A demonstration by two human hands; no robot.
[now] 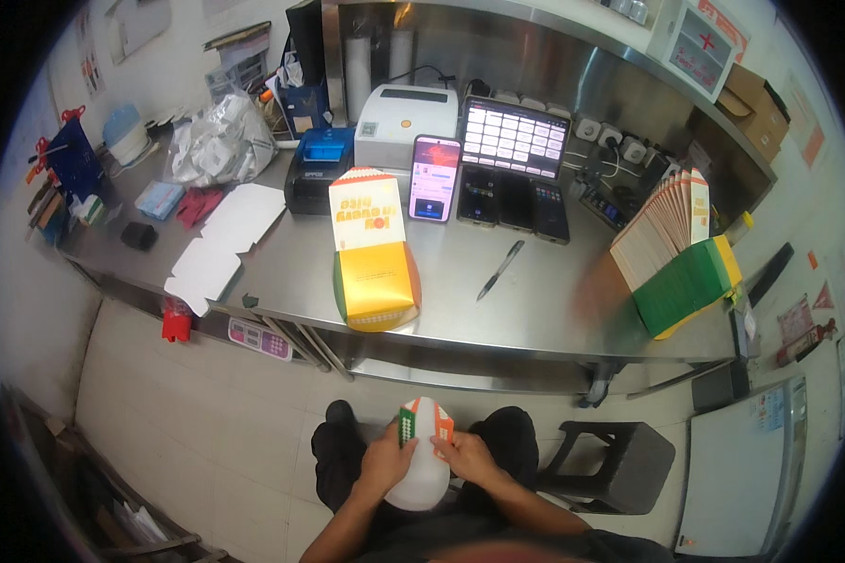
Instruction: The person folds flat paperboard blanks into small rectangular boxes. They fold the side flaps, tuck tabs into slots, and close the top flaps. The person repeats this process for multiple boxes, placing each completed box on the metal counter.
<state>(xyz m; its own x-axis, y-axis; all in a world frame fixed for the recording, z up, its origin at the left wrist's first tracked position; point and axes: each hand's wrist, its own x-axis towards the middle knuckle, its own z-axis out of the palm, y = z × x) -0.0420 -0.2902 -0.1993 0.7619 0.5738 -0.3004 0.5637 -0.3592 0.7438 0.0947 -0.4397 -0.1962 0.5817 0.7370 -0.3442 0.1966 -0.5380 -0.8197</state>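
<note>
Down at lap level, below the front edge of the desk (535, 319), both hands meet on one carton (422, 455), a flat white piece with an orange and green printed end. Its long axis runs almost straight away from the body: the printed end points up toward the desk, the plain white rounded end hangs back toward the person's waist. The left hand (385, 460) has its grip closed on the left edge, thumb over the green-printed strip; the right hand (468, 458) has its grip pinching the right edge at the orange flap. Both hands sit near the printed end, level with each other and equally near, so neither has the advantage; the white tail is unsupported between the forearms. Straight ahead of the carton, on the desk, stands an already formed yellow box (376, 253) with its lid raised, lying on the same line as the carton's long axis. Off to the right, well apart, a fanned stack of flat cartons (681, 249) leans near the desk's end, closer to the right hand than to the left. A pen (500, 269) lies between box and stack, and a flat white blank (223, 244) lies to the left.
</note>
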